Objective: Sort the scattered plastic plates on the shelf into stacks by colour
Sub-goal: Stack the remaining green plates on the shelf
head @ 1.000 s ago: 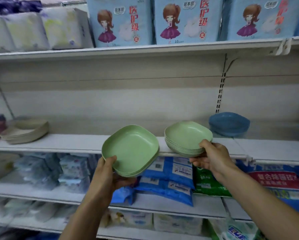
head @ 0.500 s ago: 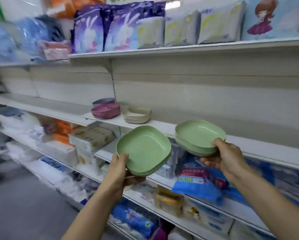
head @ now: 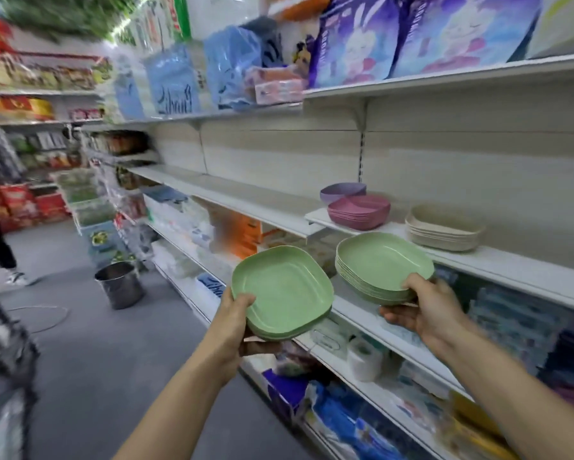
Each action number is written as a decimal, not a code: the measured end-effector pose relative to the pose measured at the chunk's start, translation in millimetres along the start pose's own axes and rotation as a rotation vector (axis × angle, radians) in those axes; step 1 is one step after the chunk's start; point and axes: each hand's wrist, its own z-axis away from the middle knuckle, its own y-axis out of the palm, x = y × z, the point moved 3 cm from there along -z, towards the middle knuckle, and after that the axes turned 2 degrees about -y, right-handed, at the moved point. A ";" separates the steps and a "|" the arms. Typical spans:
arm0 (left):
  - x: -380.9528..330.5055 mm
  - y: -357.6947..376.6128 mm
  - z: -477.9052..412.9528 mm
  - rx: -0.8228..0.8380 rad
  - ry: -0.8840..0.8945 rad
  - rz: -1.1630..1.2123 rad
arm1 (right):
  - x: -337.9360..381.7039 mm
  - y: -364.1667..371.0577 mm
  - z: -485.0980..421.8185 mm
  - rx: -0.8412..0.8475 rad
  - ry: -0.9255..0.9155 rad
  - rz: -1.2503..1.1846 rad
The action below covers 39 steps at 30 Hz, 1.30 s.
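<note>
Green plates: two lots, both held in the air in front of the shelf [head: 511,262], below and left of the beige stack [head: 443,232].
Small green stack [head: 282,292]: the lot farther from the beige stack, tilted towards the camera.
Tall green stack [head: 383,265]: the lot nearer the beige stack, close to level.
Left hand [head: 236,313]: clamped on the small green stack, thumb over the near rim, fingers underneath.
Right hand [head: 428,307]: grips the tall green stack the same way, at its near edge only.
Hands: apart; the two lots do not touch.
Shelf: carries the beige stack, a pink stack [head: 358,210] just left of it and a purple plate [head: 342,190] beyond the pink.
Step, as I judge it: join the two green lots and set them down by the beige stack.
Risk: each lot hangs from one edge, so smooth plates may slide off or fan out, most likely from the tilted small stack.
Risk: a misaligned drop of one lot onto the other could leave it skewed and tip plates to the floor.
Risk: setting down too close could knock the beige stack.
</note>
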 end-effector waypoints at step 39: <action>-127.3 -295.2 -439.8 -0.294 0.026 0.105 | -111.0 465.9 -353.5 0.156 0.063 0.029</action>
